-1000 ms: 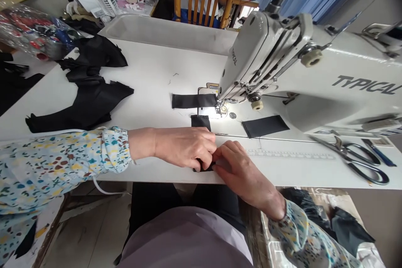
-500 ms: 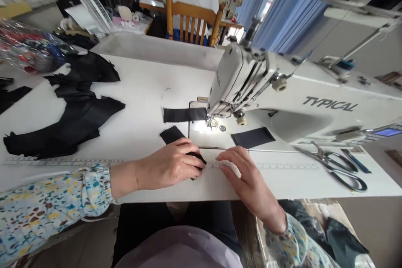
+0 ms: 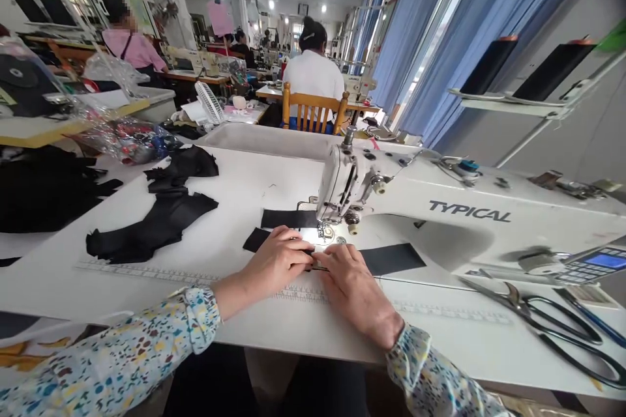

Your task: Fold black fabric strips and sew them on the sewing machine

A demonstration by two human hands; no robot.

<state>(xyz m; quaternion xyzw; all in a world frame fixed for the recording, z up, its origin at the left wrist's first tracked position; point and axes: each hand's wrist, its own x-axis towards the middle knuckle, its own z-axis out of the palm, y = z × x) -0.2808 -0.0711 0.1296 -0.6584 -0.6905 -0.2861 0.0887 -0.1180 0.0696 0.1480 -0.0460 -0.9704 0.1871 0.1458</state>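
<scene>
My left hand (image 3: 281, 259) lies over a small black fabric piece (image 3: 253, 240) on the white sewing table, with its fingers bent and closed on it. My right hand (image 3: 355, 287) meets it from the right, fingertips together at the end of the same piece; the fingers cover most of that end. Just beyond, a black fabric strip (image 3: 287, 218) reaches under the presser foot (image 3: 321, 229) of the sewing machine (image 3: 469, 192). Another flat black piece (image 3: 395, 259) rests to the right of the needle, partly behind my right hand.
Large scissors (image 3: 531, 309) and a blue-handled tool (image 3: 594, 316) lie at the right. Bigger black cut pieces (image 3: 151, 228) are spread at the left. A ruler scale (image 3: 156, 277) runs along the table front. Ahead, a person in white (image 3: 313, 75) sits on a wooden chair (image 3: 313, 107).
My right hand has moved left and joined my left hand at the small black piece; before, its fingers were apart with nothing in them. The head view has tilted up, showing more of the room.
</scene>
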